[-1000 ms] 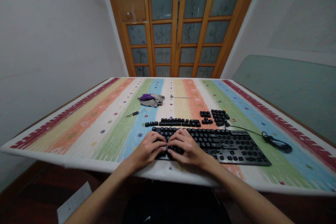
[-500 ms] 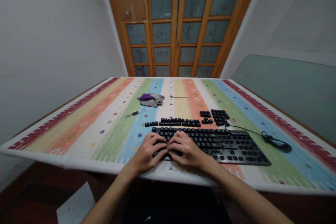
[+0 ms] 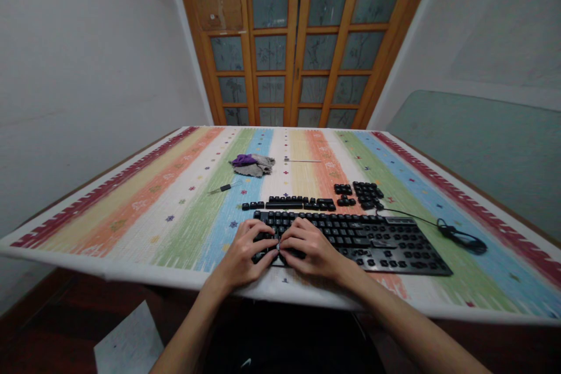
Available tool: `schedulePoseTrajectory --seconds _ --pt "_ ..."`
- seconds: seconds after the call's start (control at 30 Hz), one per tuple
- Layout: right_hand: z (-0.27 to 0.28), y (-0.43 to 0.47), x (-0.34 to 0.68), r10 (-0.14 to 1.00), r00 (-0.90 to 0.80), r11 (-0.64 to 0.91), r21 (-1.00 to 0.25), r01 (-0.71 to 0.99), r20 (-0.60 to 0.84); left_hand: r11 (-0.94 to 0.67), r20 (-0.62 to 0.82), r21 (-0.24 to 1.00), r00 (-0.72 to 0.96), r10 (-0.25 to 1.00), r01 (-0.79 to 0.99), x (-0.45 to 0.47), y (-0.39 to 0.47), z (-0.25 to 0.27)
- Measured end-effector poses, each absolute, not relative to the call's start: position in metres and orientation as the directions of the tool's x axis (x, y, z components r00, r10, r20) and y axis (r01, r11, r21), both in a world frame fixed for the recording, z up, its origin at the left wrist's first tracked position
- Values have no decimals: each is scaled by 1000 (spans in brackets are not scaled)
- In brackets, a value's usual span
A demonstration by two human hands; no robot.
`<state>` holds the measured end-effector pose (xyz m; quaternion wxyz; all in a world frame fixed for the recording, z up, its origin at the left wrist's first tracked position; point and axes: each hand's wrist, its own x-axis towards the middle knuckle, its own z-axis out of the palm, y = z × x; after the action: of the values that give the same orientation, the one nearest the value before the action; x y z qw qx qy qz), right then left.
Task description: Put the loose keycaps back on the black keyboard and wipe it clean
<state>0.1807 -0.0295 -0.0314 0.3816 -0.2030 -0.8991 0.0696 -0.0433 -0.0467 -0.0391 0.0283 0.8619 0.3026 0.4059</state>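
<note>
A black keyboard (image 3: 390,245) lies near the front edge of the table; its right part has bare switch mounts without keycaps. Over its left end, my left hand (image 3: 242,252) is bent inward with thumb and fingers closed. My right hand (image 3: 312,246) curls in from the other side, and the fingertips of both hands meet low on the keys. Whatever sits between the fingertips is hidden. Behind the keyboard runs a row of loose black keycaps (image 3: 284,204), with another keycap cluster (image 3: 368,193) to the right.
Further back lie a grey and purple cloth (image 3: 258,166), a thin rod-like brush (image 3: 302,160) and a small wire tool with a black handle (image 3: 225,187). The coiled keyboard cable (image 3: 467,241) rests at the right on the striped tablecloth (image 3: 131,210). Wooden glazed doors stand behind.
Both hands stay at the same spot on the keyboard, with only a slight shift of the fingers. The view has tilted a little; the loose things lie as before.
</note>
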Motion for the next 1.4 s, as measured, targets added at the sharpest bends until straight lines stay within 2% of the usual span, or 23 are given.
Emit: schedulePoseTrajectory --seconds 0.6,0.9,1.07,1.4 --pt "-32 -30 180 420 -617 906 -270 325 666 -811 675 292 492 550 506 -42 -45 -42" --pt "-31 -32 180 464 -632 885 -293 361 621 -801 637 318 512 576 507 -43 -47 -39" --pt "-32 -32 180 481 -619 868 -237 437 621 -793 622 309 519 586 525 -43 -50 -37" --pt "-32 -32 179 442 -645 890 -217 400 623 -802 629 282 530 569 527 -42 -48 -39"
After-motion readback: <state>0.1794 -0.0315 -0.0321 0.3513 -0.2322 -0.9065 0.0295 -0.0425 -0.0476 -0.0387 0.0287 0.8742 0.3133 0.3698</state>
